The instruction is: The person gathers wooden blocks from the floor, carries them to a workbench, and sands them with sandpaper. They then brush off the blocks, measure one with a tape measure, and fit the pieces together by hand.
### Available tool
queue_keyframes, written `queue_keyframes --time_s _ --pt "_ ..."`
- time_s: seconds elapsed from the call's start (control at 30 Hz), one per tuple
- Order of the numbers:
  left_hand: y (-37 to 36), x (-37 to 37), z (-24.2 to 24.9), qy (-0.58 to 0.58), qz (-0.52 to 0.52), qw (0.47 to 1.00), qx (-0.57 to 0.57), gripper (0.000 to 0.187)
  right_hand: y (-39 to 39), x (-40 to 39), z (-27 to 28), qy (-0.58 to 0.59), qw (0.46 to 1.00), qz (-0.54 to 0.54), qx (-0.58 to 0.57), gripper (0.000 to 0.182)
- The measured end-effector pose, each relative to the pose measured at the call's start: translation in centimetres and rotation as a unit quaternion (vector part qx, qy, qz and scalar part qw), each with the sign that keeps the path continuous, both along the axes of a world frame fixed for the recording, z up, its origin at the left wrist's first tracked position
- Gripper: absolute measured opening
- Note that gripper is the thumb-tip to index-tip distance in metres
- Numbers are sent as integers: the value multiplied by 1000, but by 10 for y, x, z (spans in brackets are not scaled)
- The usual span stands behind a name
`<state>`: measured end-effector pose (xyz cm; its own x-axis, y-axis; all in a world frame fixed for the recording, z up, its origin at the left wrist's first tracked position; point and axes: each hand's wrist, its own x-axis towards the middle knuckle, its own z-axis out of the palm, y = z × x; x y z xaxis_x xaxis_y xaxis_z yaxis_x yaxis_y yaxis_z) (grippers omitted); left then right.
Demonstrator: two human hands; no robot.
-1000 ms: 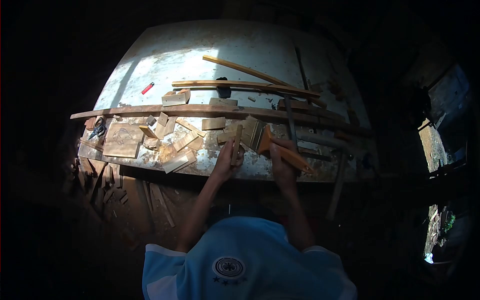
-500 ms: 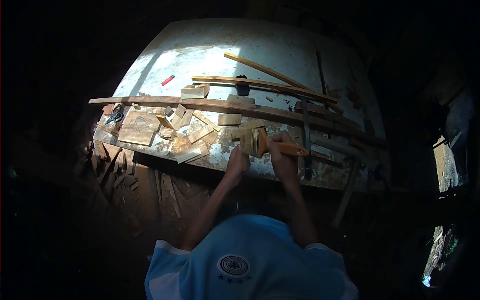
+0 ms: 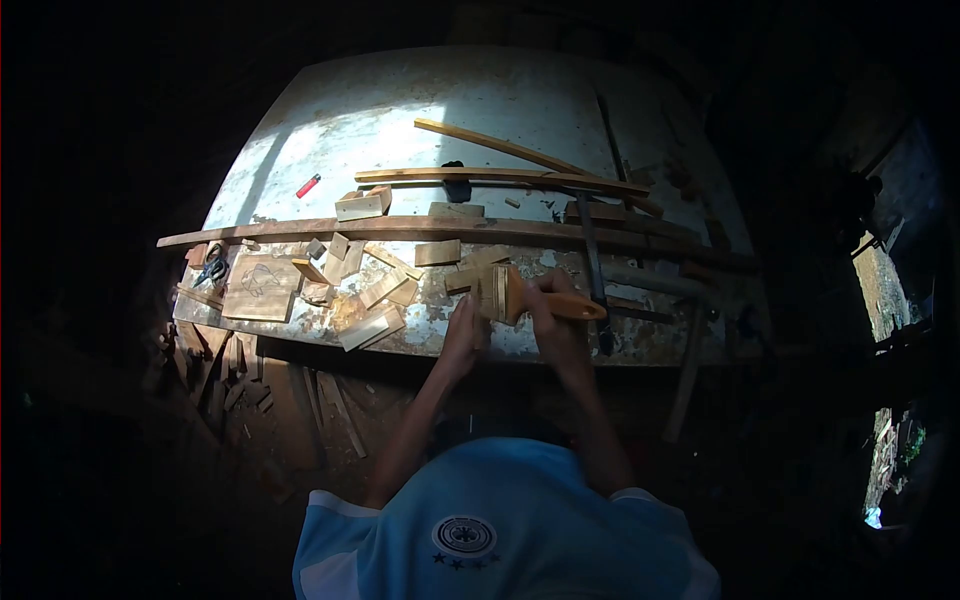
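My right hand (image 3: pixel 557 325) is closed round the handle of a wide paintbrush (image 3: pixel 562 304). The brush lies nearly level, its orange handle to the right and its pale bristles to the left. My left hand (image 3: pixel 464 332) is closed right at the bristle end, its fingers partly shaded. Whatever is between those fingers is hidden. Just beyond the left fingertips is a small dark wood block (image 3: pixel 459 283). Another flat wood block (image 3: pixel 438 253) lies farther up the bench.
Wood offcuts (image 3: pixel 370 328) and a square board (image 3: pixel 262 289) lie to the left on the worn workbench (image 3: pixel 520 90), with scissors (image 3: pixel 212 263) beside them. A long wooden strip (image 3: pixel 330 229) crosses the bench. Beyond are thinner strips (image 3: pixel 500 178) and a red lighter (image 3: pixel 308 186).
The view has shifted, so the bench things appear farther left and lower. Against the bench, the brush and both hands have moved slightly right. My right hand keeps its grip on the handle.
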<state>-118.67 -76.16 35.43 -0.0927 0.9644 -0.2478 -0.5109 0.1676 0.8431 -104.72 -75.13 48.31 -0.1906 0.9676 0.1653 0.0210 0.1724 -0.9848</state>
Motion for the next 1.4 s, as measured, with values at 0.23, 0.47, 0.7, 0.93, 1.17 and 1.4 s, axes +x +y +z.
queue_keyframes --time_s 0.23,0.47,0.7,0.93,1.17,1.4 --pt "10 -6 -13 -93 -5 995 -25 34 -4 -7 -7 40 999 20 18 23" --pt "10 3 9 -128 66 989 -21 42 0 -10 -6 -63 997 13 34 21" --pt "8 -9 13 -47 -21 998 33 46 11 6 6 -95 985 147 -8 22" --pt "14 -14 -11 -102 -46 994 21 58 24 9 -4 -222 938 220 150 16" --pt "21 -17 -13 -147 -14 989 23 54 36 4 -26 -235 914 242 227 15" --pt "19 -27 -33 -162 -8 986 47 49 12 -10 -18 -151 958 170 175 13"
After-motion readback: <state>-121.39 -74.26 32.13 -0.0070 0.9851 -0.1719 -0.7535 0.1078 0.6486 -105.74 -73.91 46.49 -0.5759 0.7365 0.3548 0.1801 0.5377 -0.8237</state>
